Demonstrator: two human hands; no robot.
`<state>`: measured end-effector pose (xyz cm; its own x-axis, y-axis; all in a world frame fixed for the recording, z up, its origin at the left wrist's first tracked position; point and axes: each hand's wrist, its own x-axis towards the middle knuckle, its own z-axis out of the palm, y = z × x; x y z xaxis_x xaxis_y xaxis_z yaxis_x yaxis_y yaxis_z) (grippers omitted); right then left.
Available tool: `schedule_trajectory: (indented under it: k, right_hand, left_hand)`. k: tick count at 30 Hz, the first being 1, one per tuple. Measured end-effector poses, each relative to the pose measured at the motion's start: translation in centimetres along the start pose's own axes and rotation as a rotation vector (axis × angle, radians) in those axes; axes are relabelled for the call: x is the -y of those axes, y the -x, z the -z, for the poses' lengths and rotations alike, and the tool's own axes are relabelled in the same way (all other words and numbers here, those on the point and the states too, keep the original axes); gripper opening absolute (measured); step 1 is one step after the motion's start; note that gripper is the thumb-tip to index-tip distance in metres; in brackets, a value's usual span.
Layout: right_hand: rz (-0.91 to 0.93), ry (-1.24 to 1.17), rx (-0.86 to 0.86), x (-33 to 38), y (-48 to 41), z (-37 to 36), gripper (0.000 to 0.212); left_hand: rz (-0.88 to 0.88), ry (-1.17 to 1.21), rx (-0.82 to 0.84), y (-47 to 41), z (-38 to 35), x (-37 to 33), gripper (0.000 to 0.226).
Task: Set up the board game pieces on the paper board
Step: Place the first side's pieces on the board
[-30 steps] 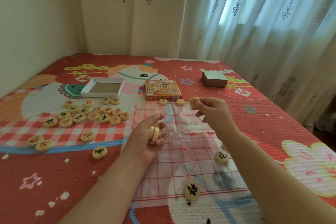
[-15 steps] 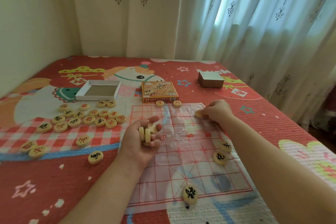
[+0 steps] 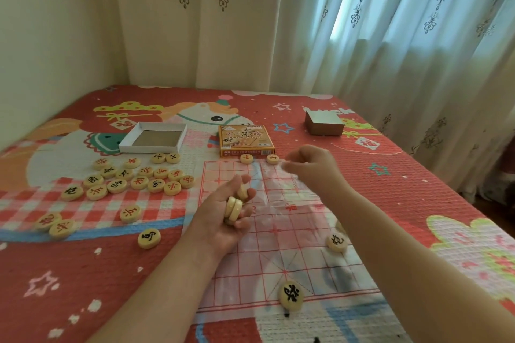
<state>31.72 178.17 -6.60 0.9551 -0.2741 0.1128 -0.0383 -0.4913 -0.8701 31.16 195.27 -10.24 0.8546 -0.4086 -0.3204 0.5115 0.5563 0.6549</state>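
Mid-setup, far row. My left hand (image 3: 220,221) curls round a stack of pieces (image 3: 233,206) above the paper board (image 3: 278,256). Blurred, my right hand (image 3: 309,167) hovers at its far edge; hold unclear. Next, probably: pass one piece across.

The paper board (image 3: 278,259), a translucent red-gridded sheet, lies flat. 2 red-marked discs (image 3: 246,158) sit at its far edge, 2 black-marked discs (image 3: 291,296) nearer me. My left hand (image 3: 220,221) grips a disc stack (image 3: 234,206) edgewise; loose discs (image 3: 139,182) lie left, off-board.
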Motion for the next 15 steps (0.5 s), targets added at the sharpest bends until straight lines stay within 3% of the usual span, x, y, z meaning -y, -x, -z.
schedule_trajectory:
  k: [4,11,15]
  right_hand:
    - [0.151,0.025,0.284,2.4,3.0,-2.8,0.039]
    - [0.507,0.3,0.148,2.0,3.6,-4.0,0.019]
    - [0.504,0.255,0.108,1.2,3.3,-4.3,0.022]
  left_hand:
    - [-0.008,-0.02,0.019,0.2,-0.2,0.0,0.028]
    - [-0.027,-0.063,0.011,0.0,-0.1,0.1,0.027]
    - [-0.002,-0.038,0.008,-0.1,0.0,0.0,0.026]
